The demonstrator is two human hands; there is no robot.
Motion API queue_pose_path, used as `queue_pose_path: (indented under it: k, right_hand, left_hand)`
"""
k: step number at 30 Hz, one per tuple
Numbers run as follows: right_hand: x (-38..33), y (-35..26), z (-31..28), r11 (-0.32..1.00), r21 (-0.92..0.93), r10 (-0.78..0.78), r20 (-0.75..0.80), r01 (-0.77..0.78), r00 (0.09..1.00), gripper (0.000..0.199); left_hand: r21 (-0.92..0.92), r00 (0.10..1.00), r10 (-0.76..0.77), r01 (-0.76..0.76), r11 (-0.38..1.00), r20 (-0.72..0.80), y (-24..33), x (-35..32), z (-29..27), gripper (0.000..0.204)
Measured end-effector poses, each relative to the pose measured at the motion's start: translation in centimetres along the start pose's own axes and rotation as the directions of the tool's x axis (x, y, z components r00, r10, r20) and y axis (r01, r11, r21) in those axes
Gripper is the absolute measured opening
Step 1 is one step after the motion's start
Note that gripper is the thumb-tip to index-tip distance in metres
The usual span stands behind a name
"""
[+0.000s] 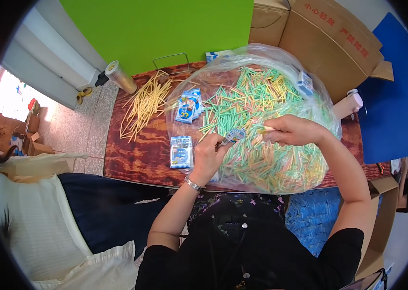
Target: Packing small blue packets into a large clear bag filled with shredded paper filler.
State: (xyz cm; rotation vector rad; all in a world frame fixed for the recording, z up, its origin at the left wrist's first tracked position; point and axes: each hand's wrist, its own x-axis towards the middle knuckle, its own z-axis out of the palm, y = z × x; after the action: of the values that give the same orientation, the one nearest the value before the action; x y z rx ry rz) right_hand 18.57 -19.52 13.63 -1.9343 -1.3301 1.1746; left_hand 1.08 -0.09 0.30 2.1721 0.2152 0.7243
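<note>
Left hand: fingertips pinched on a blue-and-white packet. Right hand: fingers closed on pale sticks (more pastel sticks beneath).

The bag is glossy plastic, the bracelet metal, the carton matt cardboard.

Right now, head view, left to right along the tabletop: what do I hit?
Loose pale-yellow sticks → lower flat blue-and-white packet → left hand → its blue patterned packet → right hand → pink cylindrical container
</note>
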Motion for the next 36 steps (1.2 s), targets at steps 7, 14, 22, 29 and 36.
queue_pose_path:
  k: [7,14,22,29,36]
  right_hand:
    - [2.9,-0.9,0.8,0.909,-0.386,-0.176,-0.018,0.156,0.984,0.026]
    - [4.0,-1.8,0.6,0.828,-0.541,-0.143,0.053,0.148,0.988,0.022]
    - [4.1,-5.3,0.1,0.616,-0.781,0.13,-0.026,-0.101,0.991,0.016]
    - [5.0,-4.4,1.1,0.499,-0.86,0.126,-0.046,-0.103,0.991,0.012]
    - [6.2,-6.9,1.9,0.492,-0.868,0.172,0.028,-0.061,0.985,0.012]
  left_hand:
    - [0.009,1.0,0.015,-0.015,1.0,-0.016,0.8,0.0,-1.0,0.018]
    - [0.015,1.0,0.005,-0.005,1.0,-0.005,0.8,0.0,-1.2,0.017]
    - [0.094,1.0,0.018,-0.017,0.995,-0.005,-0.1,-0.5,-1.3,0.016]
    - [0.139,0.999,0.044,-0.044,0.989,-0.001,-0.2,-0.7,-1.1,0.017]
    - [0.211,0.991,0.131,-0.131,0.969,0.014,-0.1,-0.6,-1.1,0.016]
